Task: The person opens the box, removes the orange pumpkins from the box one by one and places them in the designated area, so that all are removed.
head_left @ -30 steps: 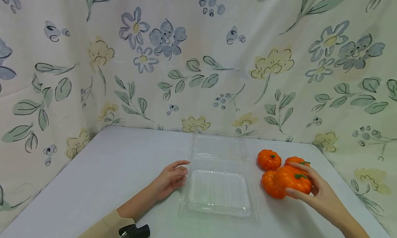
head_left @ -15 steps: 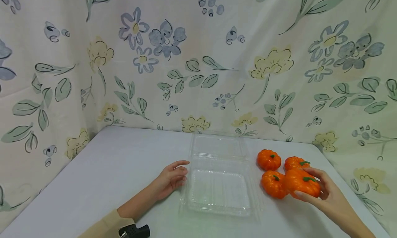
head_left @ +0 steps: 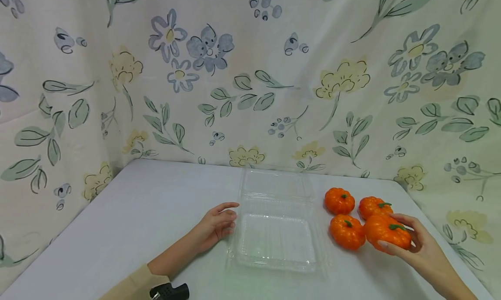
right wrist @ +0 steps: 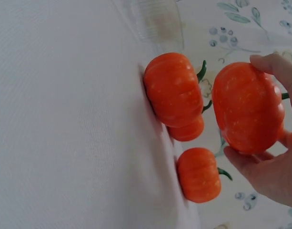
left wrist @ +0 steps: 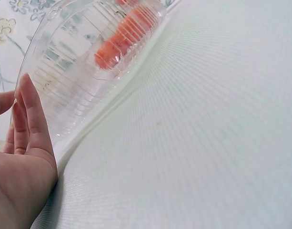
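My right hand (head_left: 424, 244) grips a small orange pumpkin (head_left: 385, 234) with a green stem, thumb on the near side and fingers on the far side. The right wrist view shows this held pumpkin (right wrist: 248, 109) raised off the table. Three similar ones stand close by: a front-left pumpkin (head_left: 347, 232), a back-left pumpkin (head_left: 339, 201) and a back-right pumpkin (head_left: 374, 207). At the left edge of a clear plastic clamshell box (head_left: 275, 243), my left hand (head_left: 215, 228) rests with loosely bent fingers. In the left wrist view its fingertips (left wrist: 26, 83) are at the box wall.
The box lies unfolded in the middle of the white table (head_left: 164, 195), its lid (head_left: 275, 182) toward the back. A floral curtain (head_left: 250, 74) hangs behind the table and along its sides. A black device (head_left: 170, 291) sits at the left sleeve.
My right hand has moved right and slightly toward me with the pumpkin, uncovering more of the front-left and back-right pumpkins. The left hand and the box have stayed in place.
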A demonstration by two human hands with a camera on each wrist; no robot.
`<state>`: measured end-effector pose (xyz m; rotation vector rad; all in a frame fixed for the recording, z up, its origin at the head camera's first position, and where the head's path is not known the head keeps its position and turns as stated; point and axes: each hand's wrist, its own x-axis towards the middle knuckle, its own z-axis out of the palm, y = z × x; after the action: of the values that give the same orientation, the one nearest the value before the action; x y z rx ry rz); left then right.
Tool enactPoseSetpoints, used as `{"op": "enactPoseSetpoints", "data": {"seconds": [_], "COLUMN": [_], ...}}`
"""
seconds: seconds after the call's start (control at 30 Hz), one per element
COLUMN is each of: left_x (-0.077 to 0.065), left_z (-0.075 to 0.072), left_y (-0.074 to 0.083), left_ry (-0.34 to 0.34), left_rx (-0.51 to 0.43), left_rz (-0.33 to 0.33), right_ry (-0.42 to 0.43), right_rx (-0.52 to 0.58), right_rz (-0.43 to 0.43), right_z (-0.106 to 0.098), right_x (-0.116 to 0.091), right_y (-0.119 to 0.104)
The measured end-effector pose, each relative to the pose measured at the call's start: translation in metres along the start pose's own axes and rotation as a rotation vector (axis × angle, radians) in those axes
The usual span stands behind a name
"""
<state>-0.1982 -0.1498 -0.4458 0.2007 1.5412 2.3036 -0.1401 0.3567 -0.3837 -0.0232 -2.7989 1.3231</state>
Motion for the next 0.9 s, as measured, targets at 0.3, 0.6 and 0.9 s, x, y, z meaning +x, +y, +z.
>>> {"op": "enactPoseSetpoints", "data": {"seconds": [0.3,0.6,0.9], "left_x": [0.000,0.000,-0.001], "left_z": [0.000,-0.001,0.000], "left_y": [0.000,0.000,0.002], "left_ry": [-0.007,-0.018,-0.017], "left_rx": [-0.005,-0.002,-0.005], "left_rz": [0.005,0.011,0.007], "right_ry": [0.036,-0.002,-0.015], "right_rx": [-0.003,-0.046,-0.081], "right_rz": [-0.018,0.035,0.071], "right_z": [0.000,-0.005,-0.004], "right_x": [0.002,0.008,0.015], "right_y": [0.010,0.017,0.028]}}
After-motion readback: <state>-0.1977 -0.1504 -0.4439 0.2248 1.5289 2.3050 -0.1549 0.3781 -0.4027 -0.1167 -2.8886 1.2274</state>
